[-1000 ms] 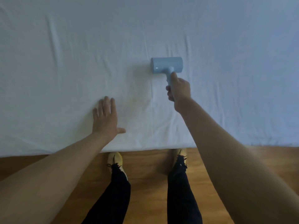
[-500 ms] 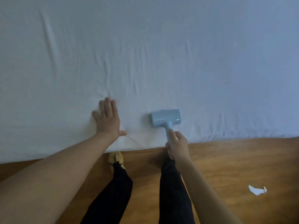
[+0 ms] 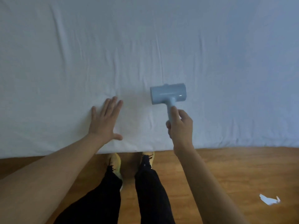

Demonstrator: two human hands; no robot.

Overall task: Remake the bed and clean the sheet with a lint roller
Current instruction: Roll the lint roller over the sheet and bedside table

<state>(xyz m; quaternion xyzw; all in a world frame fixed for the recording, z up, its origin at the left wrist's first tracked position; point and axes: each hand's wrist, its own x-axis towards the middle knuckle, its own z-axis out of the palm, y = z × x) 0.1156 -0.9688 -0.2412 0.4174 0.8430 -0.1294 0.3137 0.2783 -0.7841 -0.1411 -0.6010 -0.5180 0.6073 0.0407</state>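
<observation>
My right hand [image 3: 180, 126] wraps the lint roller [image 3: 168, 94] handle, looks light and rigid; left hand [image 3: 104, 122] flat, fingers spread, pinning soft sheet [image 3: 145, 46].

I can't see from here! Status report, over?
Left hand flat on sheet. Right hand grips lint roller, head on sheet. Paper scrap on floor, nothing blocking.

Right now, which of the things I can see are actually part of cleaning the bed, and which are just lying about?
Part of the job:
- white bed sheet
- light blue lint roller, gripped by the right hand
- left hand, pressed flat on the sheet

Just lying about:
- white paper scrap on the wooden floor
</observation>
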